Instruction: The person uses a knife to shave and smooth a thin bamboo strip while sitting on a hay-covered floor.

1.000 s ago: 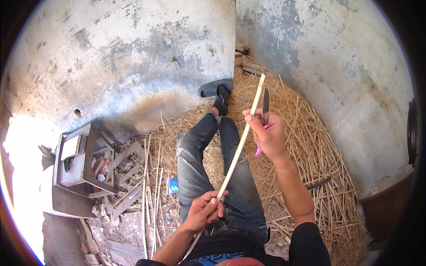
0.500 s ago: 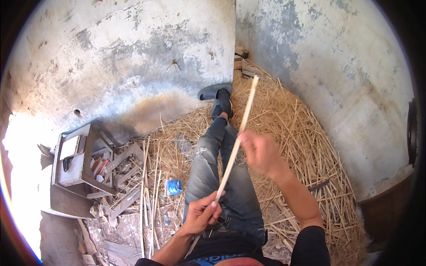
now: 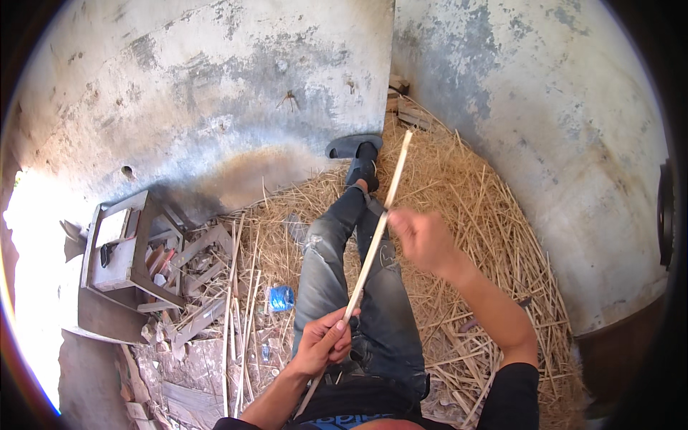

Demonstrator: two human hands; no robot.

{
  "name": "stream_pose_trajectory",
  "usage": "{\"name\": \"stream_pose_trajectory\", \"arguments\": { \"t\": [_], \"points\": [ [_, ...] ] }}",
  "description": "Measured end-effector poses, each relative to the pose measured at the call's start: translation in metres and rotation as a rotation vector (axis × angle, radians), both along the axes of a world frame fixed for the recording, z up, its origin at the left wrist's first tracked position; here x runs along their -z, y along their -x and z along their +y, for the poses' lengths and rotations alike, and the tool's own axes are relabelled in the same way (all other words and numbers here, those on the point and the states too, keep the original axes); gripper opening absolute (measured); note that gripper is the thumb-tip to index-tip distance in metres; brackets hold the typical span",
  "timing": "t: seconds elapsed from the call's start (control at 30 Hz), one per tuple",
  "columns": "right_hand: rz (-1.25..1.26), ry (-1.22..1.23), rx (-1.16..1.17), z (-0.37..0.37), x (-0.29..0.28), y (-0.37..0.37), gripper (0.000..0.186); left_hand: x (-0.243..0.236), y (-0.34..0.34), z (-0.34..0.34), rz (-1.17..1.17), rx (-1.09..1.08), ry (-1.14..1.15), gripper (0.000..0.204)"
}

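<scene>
A long pale wooden strip (image 3: 374, 249) runs diagonally up from my lap. My left hand (image 3: 322, 342) is closed round its lower part, thumb on top. My right hand (image 3: 423, 236), blurred, is closed on a knife; its dark blade (image 3: 376, 208) crosses at the strip's upper half, and the handle is hidden in my fingers. My legs in torn jeans (image 3: 322, 272) stretch out beneath, with a grey sandal (image 3: 344, 147) by the far wall.
Straw and thin strips (image 3: 480, 258) cover the floor. A battered wooden cabinet (image 3: 115, 258) with broken boards stands left, near a blue plastic packet (image 3: 281, 298) and long loose strips (image 3: 236, 322). Concrete walls (image 3: 537, 143) meet ahead; a bright opening is at left.
My right hand, earlier raised with the knife upright beside the strip, has moved down and now turns the blade across the strip. The strip's top leans a little further left.
</scene>
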State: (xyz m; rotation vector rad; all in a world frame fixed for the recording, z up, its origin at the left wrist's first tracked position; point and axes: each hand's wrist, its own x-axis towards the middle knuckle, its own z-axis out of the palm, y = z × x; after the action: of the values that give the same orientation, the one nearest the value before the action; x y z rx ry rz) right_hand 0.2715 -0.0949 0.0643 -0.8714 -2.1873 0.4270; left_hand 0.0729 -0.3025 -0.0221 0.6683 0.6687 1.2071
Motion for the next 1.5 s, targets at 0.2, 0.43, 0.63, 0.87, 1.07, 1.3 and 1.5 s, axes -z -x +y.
{"name": "stream_pose_trajectory", "arguments": {
  "t": [0.2,0.43,0.63,0.87,1.07,1.3,1.5],
  "points": [
    [-0.031,-0.012,0.007,-0.027,0.006,0.014,0.033,-0.001,0.001,0.008,-0.117,0.032,0.039,0.037],
    [0.068,-0.08,0.129,0.007,-0.013,0.025,0.037,-0.004,0.006,0.01,-0.173,0.049,0.027,0.036],
    [-0.116,-0.076,-0.097,-0.007,0.018,0.02,0.041,0.001,0.014,0.008,-0.273,0.042,0.155,0.035],
    [-0.018,0.007,0.011,-0.029,0.021,0.027,0.045,0.001,0.015,0.02,-0.34,0.101,0.16,0.035],
    [0.041,0.078,0.112,0.0,0.01,0.016,0.039,0.001,0.012,0.018,-0.289,0.085,0.21,0.033],
    [-0.147,-0.03,-0.224,-0.038,0.043,0.026,0.031,0.012,0.023,0.02,-0.343,0.07,0.196,0.032],
    [0.075,0.005,0.082,0.013,0.0,0.026,0.038,0.018,0.024,0.017,-0.491,0.2,0.134,0.031]
  ]
}}
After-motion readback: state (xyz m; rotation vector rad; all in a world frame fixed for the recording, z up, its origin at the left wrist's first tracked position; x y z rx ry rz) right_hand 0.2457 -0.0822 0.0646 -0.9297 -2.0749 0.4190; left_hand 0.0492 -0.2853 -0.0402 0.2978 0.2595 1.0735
